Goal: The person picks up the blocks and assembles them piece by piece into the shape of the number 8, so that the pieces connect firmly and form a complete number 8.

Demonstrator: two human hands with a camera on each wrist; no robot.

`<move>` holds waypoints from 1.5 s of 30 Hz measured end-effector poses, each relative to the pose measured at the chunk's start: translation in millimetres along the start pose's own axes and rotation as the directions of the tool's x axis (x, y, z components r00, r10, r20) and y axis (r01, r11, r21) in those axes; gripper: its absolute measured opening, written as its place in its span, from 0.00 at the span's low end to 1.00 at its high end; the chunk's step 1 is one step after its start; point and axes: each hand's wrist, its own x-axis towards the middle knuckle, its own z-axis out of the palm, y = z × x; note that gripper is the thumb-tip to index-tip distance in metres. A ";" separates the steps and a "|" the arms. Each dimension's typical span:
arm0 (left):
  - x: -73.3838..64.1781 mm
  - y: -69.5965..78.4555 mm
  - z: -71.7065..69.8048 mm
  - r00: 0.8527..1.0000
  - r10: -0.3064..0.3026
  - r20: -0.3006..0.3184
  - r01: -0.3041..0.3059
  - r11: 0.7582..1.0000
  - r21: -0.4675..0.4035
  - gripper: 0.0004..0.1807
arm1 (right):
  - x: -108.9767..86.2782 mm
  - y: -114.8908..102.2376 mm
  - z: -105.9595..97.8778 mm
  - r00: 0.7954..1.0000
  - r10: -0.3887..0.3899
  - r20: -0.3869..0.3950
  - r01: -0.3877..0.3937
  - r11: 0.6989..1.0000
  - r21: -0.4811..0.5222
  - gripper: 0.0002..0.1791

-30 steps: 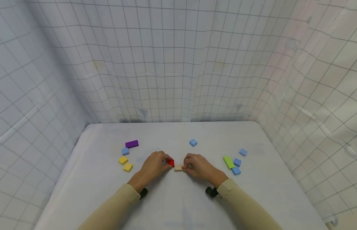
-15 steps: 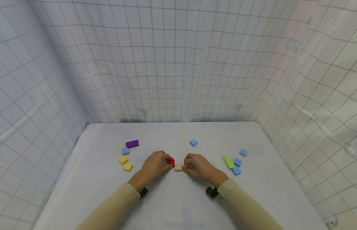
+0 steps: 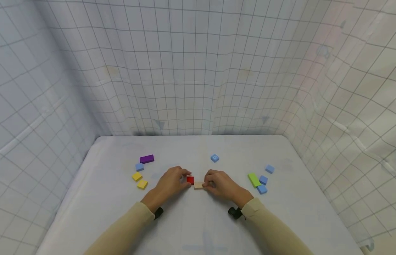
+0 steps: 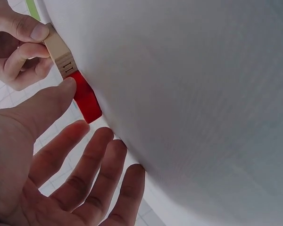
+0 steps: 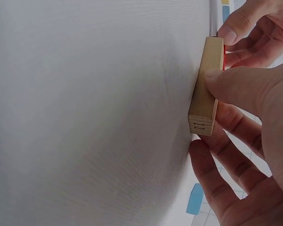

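Observation:
A small red block [image 3: 190, 180] and a plain wooden block [image 3: 199, 186] lie end to end on the white table. My left hand [image 3: 171, 182] is around the red block with its fingers spread; the thumb tip touches the block's near side, and the index fingertip stands apart from it. My right hand [image 3: 221, 185] pinches the wooden block between thumb and index finger. The left wrist view shows the wooden block [image 4: 59, 49] with dark marks on its end, right up against the red block [image 4: 87, 99]. In the right wrist view the red block is mostly hidden behind the wooden block [image 5: 207, 89].
On the left lie a purple block [image 3: 146, 159], a blue block [image 3: 139, 166] and yellow blocks [image 3: 142, 184]. A blue block [image 3: 215, 158] sits farther back near the middle. Right of the hands are a lime green block [image 3: 254, 180] and blue blocks [image 3: 263, 180].
The left index finger has lifted slightly off the red block, so more of the block shows. My right hand and the wooden block have hardly moved.

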 end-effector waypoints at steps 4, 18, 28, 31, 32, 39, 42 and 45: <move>-4.6 -1.5 -3.6 1.000 -0.007 -0.001 0.007 1.000 -0.003 0.22 | 0.4 0.7 1.9 1.000 0.001 0.000 -0.001 1.000 -0.006 0.06; -29.0 -23.5 -25.1 0.998 0.007 -0.069 -0.003 0.999 0.053 0.23 | -2.5 0.6 1.7 0.999 -0.032 -0.029 0.032 0.999 -0.028 0.07; -46.7 -44.7 -44.5 0.990 0.014 -0.138 -0.013 1.000 0.012 0.21 | -2.3 1.6 1.3 0.999 -0.036 -0.028 0.035 0.999 -0.023 0.08; -50.7 -53.0 -49.4 0.987 0.028 -0.158 -0.027 1.000 0.012 0.20 | -2.4 1.8 2.1 0.999 -0.029 -0.023 0.029 0.999 -0.019 0.07; -52.1 -55.9 -50.7 0.986 0.031 -0.166 -0.029 1.000 0.011 0.20 | -2.4 1.9 2.5 0.999 -0.027 -0.020 0.026 0.999 -0.018 0.07; -61.9 -79.7 -61.1 0.972 0.079 -0.222 -0.078 0.997 0.014 0.22 | -2.2 1.2 3.3 0.999 -0.032 -0.022 0.032 0.999 -0.012 0.07; -63.9 -89.1 -67.5 0.971 0.097 -0.220 -0.100 0.995 -0.003 0.24 | -2.9 0.3 1.6 0.999 -0.024 -0.024 0.024 1.000 -0.001 0.07; -65.8 -98.7 -73.2 0.975 0.086 -0.203 -0.093 0.995 -0.028 0.26 | -3.4 0.8 1.2 0.999 -0.022 -0.025 0.023 1.000 0.006 0.07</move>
